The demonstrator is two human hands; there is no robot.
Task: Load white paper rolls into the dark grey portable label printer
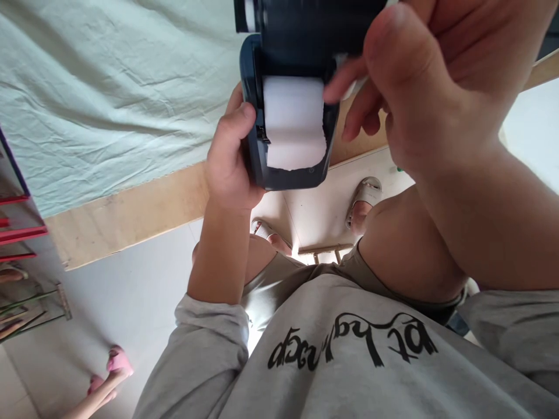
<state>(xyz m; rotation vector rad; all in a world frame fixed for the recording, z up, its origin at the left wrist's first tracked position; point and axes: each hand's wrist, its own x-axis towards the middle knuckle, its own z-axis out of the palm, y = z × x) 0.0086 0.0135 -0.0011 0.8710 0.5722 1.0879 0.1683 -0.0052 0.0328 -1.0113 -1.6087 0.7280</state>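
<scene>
A dark portable receipt printer [290, 177] is held up in front of me, its black lid [314, 26] swung up toward the top edge. Inside the bay sits a white paper roll [294, 110], with a torn paper end hanging over the near side. My left hand [231, 151] wraps around the printer's left side, thumb on its edge. On the other side is my right hand [432, 81], slightly blurred, its fingers apart. One fingertip reaches the right side of the roll; whether it presses on it is unclear. The thumb is near the lid's right end.
Pale green cloth [122, 99] covers a surface with a wooden edge [131, 209] at left and ahead. Below are my legs and sandals [367, 192] on a tiled floor. Another person's feet in pink slippers [117, 361] show at lower left, near a rack with red bars [21, 234].
</scene>
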